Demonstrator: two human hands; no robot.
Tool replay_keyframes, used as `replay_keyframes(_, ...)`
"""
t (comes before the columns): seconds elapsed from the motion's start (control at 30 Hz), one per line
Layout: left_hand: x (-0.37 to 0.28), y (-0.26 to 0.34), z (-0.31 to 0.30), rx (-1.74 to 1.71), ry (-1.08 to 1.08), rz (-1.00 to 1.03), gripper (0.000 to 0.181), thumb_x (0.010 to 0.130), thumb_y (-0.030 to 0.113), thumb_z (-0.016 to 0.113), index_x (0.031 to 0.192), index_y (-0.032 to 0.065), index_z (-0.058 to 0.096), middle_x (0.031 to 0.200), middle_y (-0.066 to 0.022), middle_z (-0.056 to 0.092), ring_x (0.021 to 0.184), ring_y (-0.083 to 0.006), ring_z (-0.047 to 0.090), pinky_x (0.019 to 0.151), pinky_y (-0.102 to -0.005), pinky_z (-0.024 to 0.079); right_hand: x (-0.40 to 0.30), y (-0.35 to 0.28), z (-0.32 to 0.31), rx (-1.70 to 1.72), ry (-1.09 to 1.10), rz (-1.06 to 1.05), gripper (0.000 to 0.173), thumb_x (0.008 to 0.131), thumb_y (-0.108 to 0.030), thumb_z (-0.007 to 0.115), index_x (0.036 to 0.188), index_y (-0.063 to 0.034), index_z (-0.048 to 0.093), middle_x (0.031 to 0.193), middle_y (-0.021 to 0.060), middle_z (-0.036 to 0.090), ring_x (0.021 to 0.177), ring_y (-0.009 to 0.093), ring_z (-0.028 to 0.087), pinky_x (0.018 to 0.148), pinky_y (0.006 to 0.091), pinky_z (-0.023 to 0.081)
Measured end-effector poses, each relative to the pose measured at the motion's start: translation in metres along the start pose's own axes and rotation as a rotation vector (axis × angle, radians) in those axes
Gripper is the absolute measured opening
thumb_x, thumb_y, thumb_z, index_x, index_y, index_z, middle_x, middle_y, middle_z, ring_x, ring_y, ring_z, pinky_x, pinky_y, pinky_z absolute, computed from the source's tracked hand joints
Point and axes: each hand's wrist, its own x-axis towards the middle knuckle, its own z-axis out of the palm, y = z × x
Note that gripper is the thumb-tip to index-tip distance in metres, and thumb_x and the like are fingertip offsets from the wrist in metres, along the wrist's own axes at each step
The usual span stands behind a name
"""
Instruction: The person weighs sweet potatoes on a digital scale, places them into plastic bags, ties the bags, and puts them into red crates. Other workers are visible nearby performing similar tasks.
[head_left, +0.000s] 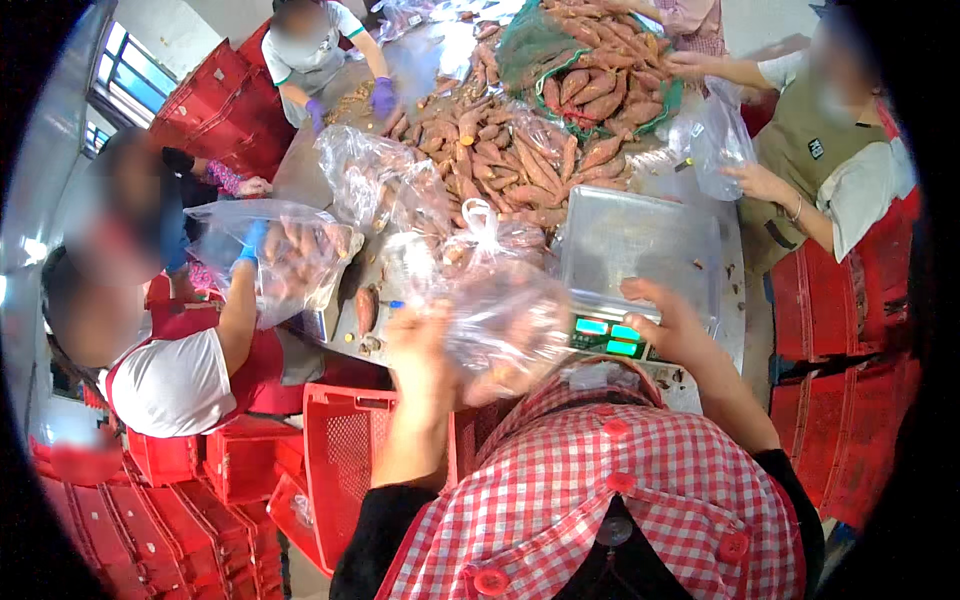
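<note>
My left hand (424, 337), blurred by motion, grips the gathered side of a clear plastic bag of sweet potatoes (510, 337) at the table's near edge. Nothing is in my right hand (664, 322), whose fingers are spread over the near part of a digital scale, beside its lit display (611, 334). The scale's flat metal pan (641, 240) carries no bag. Beyond the held bag stands a tied clear bag (495, 232), and a larger clear bag of sweet potatoes (382, 180) lies to its left. A single sweet potato (367, 310) rests left of my left hand.
Loose sweet potatoes (517, 161) cover the table's middle, with a green mesh sack (600, 90) of them behind. A co-worker in blue gloves handles a bag (300, 262) at left; others stand across and at right. Red crates (349, 465) stand below left, more at right (825, 300).
</note>
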Motion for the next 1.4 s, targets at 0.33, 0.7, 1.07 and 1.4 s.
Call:
replay_keyframes(0.33, -0.026, 0.059, -0.081, 0.049, 0.653, 0.360, 0.020, 0.088, 0.019, 0.058, 0.083, 0.0002, 0.055, 0.076, -0.0041, 0.056, 0.066, -0.0155, 0.055, 0.060, -0.0310, 0.046, 0.070, -0.005, 0.037, 0.021, -0.302, 0.006, 0.048, 0.083, -0.021, 0.066, 0.125, -0.0027, 0.051, 0.123, 0.0177, 0.055, 0.114, 0.029, 0.054, 0.095, 0.0379, 0.043)
replay_keyframes(0.7, -0.107, 0.021, -0.144, 0.029, 0.722, 0.002, 0.010, 0.087, 0.009, 0.059, 0.091, 0.0004, 0.060, 0.080, -0.0043, 0.061, 0.066, -0.0160, 0.057, 0.062, -0.0305, 0.048, 0.255, 0.039, 0.177, -0.261, -0.396, -0.132, 0.058, 0.073, -0.025, 0.073, 0.120, 0.0007, 0.052, 0.104, 0.0228, 0.063, 0.099, 0.036, 0.059, 0.085, 0.0414, 0.046)
replay_keyframes(1.07, -0.165, -0.022, -0.156, 0.554, 0.311, -0.128, 0.012, 0.091, 0.009, 0.055, 0.083, -0.0003, 0.059, 0.076, 0.0007, 0.057, 0.068, -0.0099, 0.052, 0.064, -0.0253, 0.042, 0.231, -0.033, 0.133, 0.422, -0.251, -0.138, 0.022, 0.087, -0.011, 0.059, 0.105, -0.0001, 0.062, 0.090, 0.0075, 0.067, 0.080, 0.018, 0.061, 0.074, 0.0325, 0.048)
replay_keyframes(1.4, -0.172, -0.007, -0.040, 0.822, 0.140, 0.136, 0.048, 0.069, 0.006, 0.080, 0.109, -0.0001, 0.055, 0.099, -0.0094, 0.064, 0.089, -0.0166, 0.062, 0.078, -0.0310, 0.049, 0.088, -0.116, 0.078, 0.242, -0.727, -0.507, 0.026, 0.089, -0.011, 0.054, 0.112, 0.0011, 0.058, 0.110, 0.0093, 0.063, 0.096, 0.022, 0.061, 0.086, 0.0349, 0.046)
